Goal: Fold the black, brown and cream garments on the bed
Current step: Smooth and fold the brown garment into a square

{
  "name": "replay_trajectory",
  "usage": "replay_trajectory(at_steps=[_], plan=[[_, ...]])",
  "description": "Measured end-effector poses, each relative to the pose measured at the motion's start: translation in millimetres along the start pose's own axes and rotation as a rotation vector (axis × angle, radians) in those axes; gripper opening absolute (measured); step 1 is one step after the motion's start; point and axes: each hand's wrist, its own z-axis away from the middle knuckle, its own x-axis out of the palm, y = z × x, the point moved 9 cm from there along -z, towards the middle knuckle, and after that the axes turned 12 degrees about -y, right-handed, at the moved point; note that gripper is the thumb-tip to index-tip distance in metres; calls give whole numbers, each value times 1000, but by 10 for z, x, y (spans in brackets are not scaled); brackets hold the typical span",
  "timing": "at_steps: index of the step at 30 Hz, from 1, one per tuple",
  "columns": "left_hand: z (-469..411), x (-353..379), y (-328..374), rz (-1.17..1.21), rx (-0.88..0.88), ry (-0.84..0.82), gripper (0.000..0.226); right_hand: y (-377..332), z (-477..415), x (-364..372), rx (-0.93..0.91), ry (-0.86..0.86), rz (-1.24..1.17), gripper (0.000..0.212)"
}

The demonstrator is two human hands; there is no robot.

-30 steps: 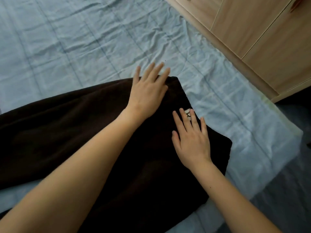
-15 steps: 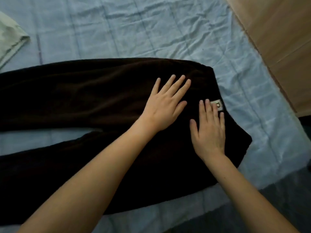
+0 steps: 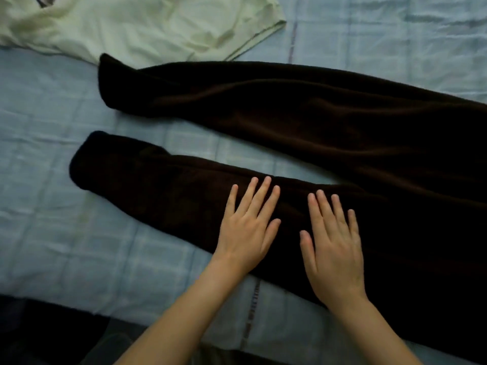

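Dark brown trousers [image 3: 342,122] flat, legs apart; crumpled cream garment [image 3: 131,22] beyond

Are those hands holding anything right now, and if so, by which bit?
Nothing is held. The left hand and the right hand lie flat, fingers straight, on the near leg of the dark brown trousers.

**Colours on the bed**

We see a dark brown soft fleece pair of trousers [image 3: 290,106], plain in one colour. The pale cream thin cloth garment [image 3: 131,25] has a slightly greenish tint and is also plain. The light blue wrinkled bed sheet [image 3: 66,233] carries a faint check of paler bands and thin purplish lines.
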Motion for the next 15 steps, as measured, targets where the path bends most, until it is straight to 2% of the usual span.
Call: replay_trajectory(at_steps=[2, 5, 7, 10, 12, 15], plan=[[-2, 178, -270, 21, -20, -72, 62, -114, -109, 176, 5, -64, 97, 59], [-50, 258, -321, 78, 62, -90, 63, -139, -212, 338, 73, -134, 208, 62], [-12, 156, -363, 124, 140, -45, 60, -160, -197, 287, 131, -96, 214, 63], [262, -165, -818, 215, 191, 147, 53, -577, -204, 190, 108, 16, 148, 62], [509, -385, -1487, 264, 71, 305, 50, -1151, -330, 224, -14, 44, 98, 60], [856, -509, -2783, 364, -269, 449, 50, -2020, -639, 406, -165, 33, 42, 57]])
